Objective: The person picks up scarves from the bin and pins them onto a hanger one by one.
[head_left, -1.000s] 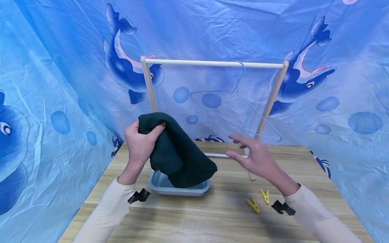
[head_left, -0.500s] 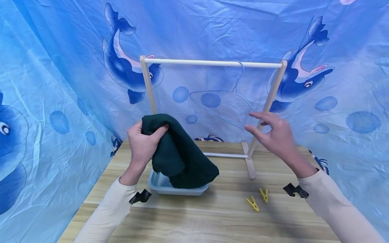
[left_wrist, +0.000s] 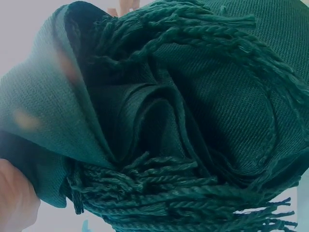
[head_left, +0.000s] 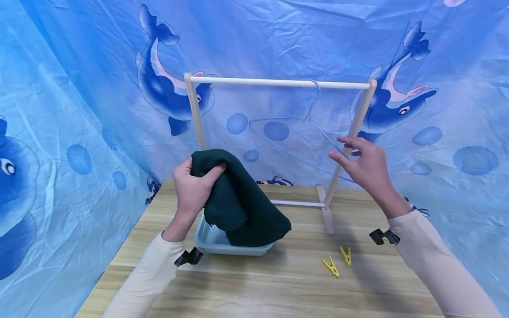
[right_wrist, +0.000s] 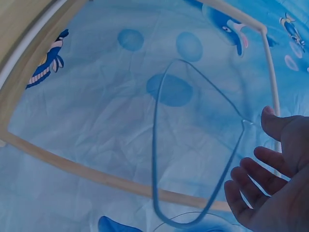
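Note:
My left hand [head_left: 191, 187] grips a folded dark green scarf [head_left: 254, 212], thumb on the near side. In the left wrist view the scarf [left_wrist: 212, 111] shows its loose folds and twisted fringe, and part of the left hand [left_wrist: 17, 198] shows at the lower left. The scarf hangs over a light blue plastic basin [head_left: 238, 251], covering much of its opening. My right hand [head_left: 367, 165] is raised with fingers apart near the right side of a light blue wire hanger [head_left: 309, 116]. The right wrist view shows this hand [right_wrist: 275, 183] with nothing between thumb and fingers.
The hanger hooks over the white top rail [head_left: 254, 82] of a small wooden clothes rack [head_left: 359, 110]. Two yellow clothespins [head_left: 331, 266] lie on the wooden table [head_left: 254, 291] at front right. A blue dolphin-printed curtain [head_left: 79, 88] surrounds the table.
My right hand has moved up and right, from above the table to beside the hanger's right arm. My left hand and the scarf have shifted slightly right.

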Tool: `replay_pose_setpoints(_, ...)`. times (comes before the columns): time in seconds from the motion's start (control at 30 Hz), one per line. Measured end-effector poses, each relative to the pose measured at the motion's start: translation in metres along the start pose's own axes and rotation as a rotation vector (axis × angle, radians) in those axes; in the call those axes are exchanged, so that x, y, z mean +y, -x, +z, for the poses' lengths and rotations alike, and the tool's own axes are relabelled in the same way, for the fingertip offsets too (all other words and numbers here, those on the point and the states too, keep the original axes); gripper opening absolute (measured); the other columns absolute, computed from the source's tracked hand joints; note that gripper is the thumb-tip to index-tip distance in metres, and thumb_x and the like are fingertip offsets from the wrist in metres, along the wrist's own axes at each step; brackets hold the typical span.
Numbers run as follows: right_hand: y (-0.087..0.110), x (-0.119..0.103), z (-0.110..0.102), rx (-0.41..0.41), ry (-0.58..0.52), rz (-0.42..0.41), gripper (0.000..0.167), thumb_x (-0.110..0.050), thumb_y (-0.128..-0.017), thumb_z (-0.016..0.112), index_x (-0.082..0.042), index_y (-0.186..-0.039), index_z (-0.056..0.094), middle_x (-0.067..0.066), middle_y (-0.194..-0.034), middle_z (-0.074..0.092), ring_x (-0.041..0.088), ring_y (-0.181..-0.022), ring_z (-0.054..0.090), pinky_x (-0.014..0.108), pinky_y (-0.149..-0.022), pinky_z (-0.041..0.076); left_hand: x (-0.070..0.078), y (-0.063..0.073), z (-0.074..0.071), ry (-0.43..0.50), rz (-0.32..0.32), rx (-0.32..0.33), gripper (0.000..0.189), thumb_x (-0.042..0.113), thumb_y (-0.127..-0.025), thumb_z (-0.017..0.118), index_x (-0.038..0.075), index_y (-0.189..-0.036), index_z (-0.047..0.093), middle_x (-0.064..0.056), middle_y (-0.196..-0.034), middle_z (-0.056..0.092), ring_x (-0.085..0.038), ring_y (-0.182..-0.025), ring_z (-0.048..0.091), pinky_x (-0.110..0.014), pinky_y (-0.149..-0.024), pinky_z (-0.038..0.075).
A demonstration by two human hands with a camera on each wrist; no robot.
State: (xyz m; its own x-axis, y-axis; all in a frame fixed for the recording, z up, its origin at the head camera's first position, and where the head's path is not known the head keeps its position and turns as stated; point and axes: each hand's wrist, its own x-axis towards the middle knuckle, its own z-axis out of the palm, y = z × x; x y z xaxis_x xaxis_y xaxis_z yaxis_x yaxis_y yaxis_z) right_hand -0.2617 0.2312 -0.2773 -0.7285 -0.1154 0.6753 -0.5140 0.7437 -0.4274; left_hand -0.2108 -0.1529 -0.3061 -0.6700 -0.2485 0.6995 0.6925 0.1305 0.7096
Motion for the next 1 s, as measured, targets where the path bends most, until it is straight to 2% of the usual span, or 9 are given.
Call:
replay_pose_setpoints(0.13, -0.001, 0.006, 0.003, -0.024, -0.004, 0.058, 0.047, -0.030, -0.093, 0.077, -0.004, -0.131, 0.069, 0.022, -0.124, 0.069, 0.038, -0.103, 0.068, 0.058, -0.087, 0.056, -0.001, 0.002, 0.003, 0.000, 0.000, 0.001, 0.014, 0.006, -0.084, 0.082, -0.001, -0.094, 0.077, 0.001, -0.086, 0.075, -0.018, -0.076, 0.070, -0.029, -0.071, 0.056)
replay_pose_setpoints(0.27, -0.001, 0.012, 0.006, -0.037, -0.006, 0.100, 0.046, -0.032, -0.095, 0.075, -0.004, -0.132, 0.068, 0.022, -0.122, 0.070, 0.039, -0.100, 0.071, 0.057, -0.082, 0.057, -0.002, 0.003, 0.006, -0.005, 0.007, 0.001, 0.013, 0.006, -0.083, 0.083, -0.001, -0.093, 0.076, 0.003, -0.085, 0.075, -0.017, -0.076, 0.069, -0.028, -0.070, 0.055)
replay_pose_setpoints(0.43, -0.002, 0.016, 0.007, -0.060, -0.005, 0.121, 0.042, -0.029, -0.098, 0.071, -0.003, -0.131, 0.069, 0.021, -0.114, 0.073, 0.038, -0.095, 0.072, 0.055, -0.078, 0.058, -0.002, 0.005, 0.009, 0.009, 0.013, 0.001, 0.012, 0.004, -0.083, 0.082, -0.002, -0.092, 0.076, 0.003, -0.085, 0.075, -0.018, -0.075, 0.070, -0.028, -0.070, 0.055)
replay_pose_setpoints(0.5, -0.002, 0.017, 0.008, -0.069, -0.003, 0.119, 0.039, -0.027, -0.099, 0.070, -0.001, -0.128, 0.070, 0.022, -0.107, 0.075, 0.038, -0.092, 0.073, 0.045, -0.074, 0.059, -0.002, 0.005, 0.010, 0.013, 0.016, 0.000, 0.012, 0.004, -0.083, 0.082, -0.002, -0.092, 0.076, 0.002, -0.085, 0.075, -0.018, -0.075, 0.070, -0.029, -0.070, 0.055)
replay_pose_setpoints(0.57, -0.003, 0.019, 0.009, -0.066, 0.000, 0.110, 0.035, -0.023, -0.099, 0.070, 0.000, -0.125, 0.072, 0.022, -0.102, 0.075, 0.036, -0.088, 0.073, 0.030, -0.068, 0.057, -0.002, 0.006, 0.011, 0.016, 0.024, -0.002, 0.012, 0.004, -0.083, 0.082, -0.002, -0.092, 0.076, 0.000, -0.085, 0.075, -0.018, -0.075, 0.069, -0.029, -0.070, 0.056)
replay_pose_setpoints(0.63, -0.003, 0.020, 0.009, -0.057, 0.005, 0.099, 0.031, -0.021, -0.100, 0.069, 0.001, -0.121, 0.074, 0.023, -0.101, 0.075, 0.034, -0.085, 0.073, 0.016, -0.063, 0.049, -0.002, 0.006, 0.012, 0.017, 0.031, -0.004, 0.012, 0.004, -0.083, 0.082, -0.001, -0.091, 0.076, -0.002, -0.085, 0.075, -0.017, -0.075, 0.069, -0.029, -0.070, 0.056)
replay_pose_setpoints(0.7, -0.003, 0.021, 0.009, -0.030, 0.007, 0.087, 0.028, -0.020, -0.100, 0.069, 0.001, -0.118, 0.075, 0.023, -0.100, 0.075, 0.033, -0.083, 0.071, 0.010, -0.061, 0.041, -0.003, 0.007, 0.013, 0.023, 0.039, -0.014, 0.011, 0.004, -0.083, 0.082, -0.002, -0.090, 0.076, -0.006, -0.084, 0.075, -0.018, -0.074, 0.069, -0.029, -0.070, 0.056)
replay_pose_setpoints(0.83, -0.004, 0.023, 0.009, 0.042, 0.015, 0.074, 0.024, -0.019, -0.099, 0.070, 0.000, -0.112, 0.078, 0.021, -0.095, 0.074, 0.025, -0.077, 0.067, 0.008, -0.060, 0.039, -0.004, 0.008, 0.014, 0.025, 0.046, -0.029, 0.011, 0.004, -0.083, 0.081, -0.002, -0.089, 0.076, -0.008, -0.084, 0.075, -0.017, -0.074, 0.069, -0.029, -0.069, 0.056)
replay_pose_setpoints(1.0, -0.006, 0.022, 0.005, 0.074, 0.007, 0.076, 0.024, -0.021, -0.098, 0.071, -0.001, -0.108, 0.079, 0.020, -0.090, 0.075, 0.002, -0.069, 0.057, 0.010, -0.056, 0.041, -0.005, 0.009, 0.013, 0.024, 0.040, -0.025, 0.010, 0.003, -0.082, 0.081, -0.001, -0.090, 0.076, -0.004, -0.084, 0.075, -0.017, -0.075, 0.069, -0.029, -0.070, 0.056)
